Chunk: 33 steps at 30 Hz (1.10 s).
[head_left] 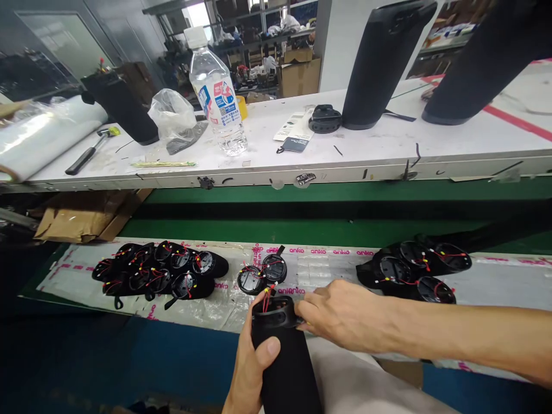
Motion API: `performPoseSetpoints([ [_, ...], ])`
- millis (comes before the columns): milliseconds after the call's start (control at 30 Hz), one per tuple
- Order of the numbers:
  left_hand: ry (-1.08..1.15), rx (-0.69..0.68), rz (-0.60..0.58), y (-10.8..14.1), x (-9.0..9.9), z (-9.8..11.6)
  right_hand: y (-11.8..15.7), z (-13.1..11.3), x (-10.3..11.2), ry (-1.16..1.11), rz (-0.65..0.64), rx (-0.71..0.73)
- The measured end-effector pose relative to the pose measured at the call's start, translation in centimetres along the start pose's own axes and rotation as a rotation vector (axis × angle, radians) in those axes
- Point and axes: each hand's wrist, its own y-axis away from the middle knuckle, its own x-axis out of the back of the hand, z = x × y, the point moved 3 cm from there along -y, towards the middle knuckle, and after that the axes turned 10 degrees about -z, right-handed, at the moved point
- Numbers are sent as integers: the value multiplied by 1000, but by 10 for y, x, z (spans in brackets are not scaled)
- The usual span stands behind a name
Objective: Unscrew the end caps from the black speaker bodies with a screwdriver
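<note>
The left hand is clamped around a black fabric-covered cylinder before the green worktop; the right hand has its fingers at the rim, their grip hidden. Just beyond sit two wired round black caps. Wired black cylinders lie left and right, where the right forearm covers the plastic sheet's near edge. The sheet repeats "anko" in pink; the print on the water bottle and hang tag above is too small to read.
</note>
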Motion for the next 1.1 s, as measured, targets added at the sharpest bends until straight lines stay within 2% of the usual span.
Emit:
performPoseSetpoints([
  [133,188,-21,-50,-1,-1,-7,4,9,9,-244,81,-17],
  [267,217,15,-63,1,2,-9,9,16,23,-311,83,-79],
  [433,217,30,5,3,0,-8,7,13,17,-253,-19,-86],
  [633,93,5,33,2,-8,2,1,4,11,-163,-31,-52],
  [867,-93,3,63,1,-4,5,-2,5,13,-174,-90,-43],
  [1000,-183,17,125,5,-6,11,0,1,14,-98,-63,-75],
  [1100,-200,12,125,7,-10,15,1,-3,13,2,-43,-64],
])
